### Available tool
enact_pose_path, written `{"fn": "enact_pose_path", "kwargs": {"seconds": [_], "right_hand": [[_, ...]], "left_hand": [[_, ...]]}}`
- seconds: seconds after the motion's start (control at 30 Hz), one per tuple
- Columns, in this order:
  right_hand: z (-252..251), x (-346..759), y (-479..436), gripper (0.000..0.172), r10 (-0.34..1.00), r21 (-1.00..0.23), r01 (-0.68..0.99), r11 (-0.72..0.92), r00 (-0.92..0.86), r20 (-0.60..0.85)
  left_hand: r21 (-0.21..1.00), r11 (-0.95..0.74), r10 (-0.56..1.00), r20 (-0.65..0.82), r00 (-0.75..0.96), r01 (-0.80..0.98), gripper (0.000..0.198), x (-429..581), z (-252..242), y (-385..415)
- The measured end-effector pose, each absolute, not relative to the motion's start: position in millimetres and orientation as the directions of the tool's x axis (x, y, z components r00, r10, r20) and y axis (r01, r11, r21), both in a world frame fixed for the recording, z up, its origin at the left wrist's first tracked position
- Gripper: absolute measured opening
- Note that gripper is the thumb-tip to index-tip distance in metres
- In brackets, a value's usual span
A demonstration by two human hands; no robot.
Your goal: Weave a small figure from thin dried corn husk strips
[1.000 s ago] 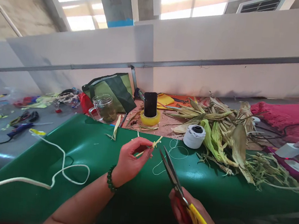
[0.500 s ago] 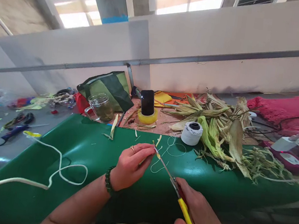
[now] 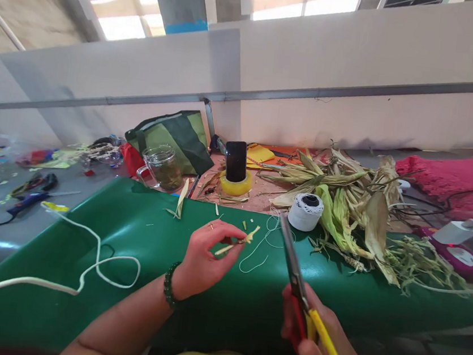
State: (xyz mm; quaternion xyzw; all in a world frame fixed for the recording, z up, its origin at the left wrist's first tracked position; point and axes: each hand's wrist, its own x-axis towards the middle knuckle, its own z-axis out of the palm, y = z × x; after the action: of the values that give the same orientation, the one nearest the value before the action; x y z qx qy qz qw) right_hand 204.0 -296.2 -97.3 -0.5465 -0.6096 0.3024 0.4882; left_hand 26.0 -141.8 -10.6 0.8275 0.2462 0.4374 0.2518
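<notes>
My left hand pinches a small piece of pale yellow husk between thumb and fingertips, over the green sheet. The husk's ragged end sticks out to the right, and a thin stem-like end shows under the fingers. My right hand grips scissors with red and yellow handles. Their blades look closed, point up and away, and stand apart from the husk. A cut scrap of husk lies just beyond my left fingertips. White thread loops loosely on the sheet between the hands.
A spool of white thread stands behind the scissors, beside a heap of dried corn husks. A phone leans on a tape roll. A glass mug is at back left. A white cord curls at left.
The scissors have drawn back right from the husk, their blades swinging more upright. The husk in my left hand has turned and looks shorter; a small scrap now lies on the sheet.
</notes>
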Motion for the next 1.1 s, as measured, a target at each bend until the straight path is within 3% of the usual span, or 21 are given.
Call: {"fn": "enact_pose_path", "kwargs": {"seconds": [0.07,0.13,0.2,0.3,0.4,0.7,0.9,1.1], "right_hand": [[-98,208,-294,0.074,0.982,-0.966,0.196,0.166,0.058,0.181],[-100,213,-286,0.071,0.994,-0.988,0.127,0.088,0.055,0.096],[-102,219,-276,0.071,0.999,-0.988,0.151,0.016,0.042,0.022],[-100,230,-277,0.086,1.000,-0.970,0.244,0.001,0.022,0.006],[-84,238,-292,0.098,0.997,-0.906,0.418,0.060,0.020,0.075],[-48,226,-291,0.080,0.992,-0.718,0.687,0.113,-0.121,0.041],[-55,225,-288,0.077,0.991,-0.718,0.691,0.084,-0.131,-0.009],[-62,229,-286,0.075,0.984,-0.771,0.634,0.059,-0.167,-0.061]], "left_hand": [[0.872,-0.471,0.789,0.348,0.506,0.135,0.007,25,-9,-138],[0.988,-0.148,0.834,0.108,0.540,0.031,0.017,24,-10,-134],[0.995,0.083,0.814,-0.034,0.580,-0.059,0.026,24,-12,-131],[0.963,0.247,0.773,-0.129,0.622,-0.106,0.033,25,-14,-129],[0.946,0.315,0.734,-0.187,0.653,-0.083,0.033,25,-14,-131],[0.942,0.334,0.694,-0.213,0.688,-0.045,0.033,25,-19,-137],[0.959,0.282,0.699,-0.205,0.685,-0.001,0.036,29,-27,-138],[0.939,0.345,0.691,-0.264,0.673,0.015,0.037,30,-27,-137]]}}
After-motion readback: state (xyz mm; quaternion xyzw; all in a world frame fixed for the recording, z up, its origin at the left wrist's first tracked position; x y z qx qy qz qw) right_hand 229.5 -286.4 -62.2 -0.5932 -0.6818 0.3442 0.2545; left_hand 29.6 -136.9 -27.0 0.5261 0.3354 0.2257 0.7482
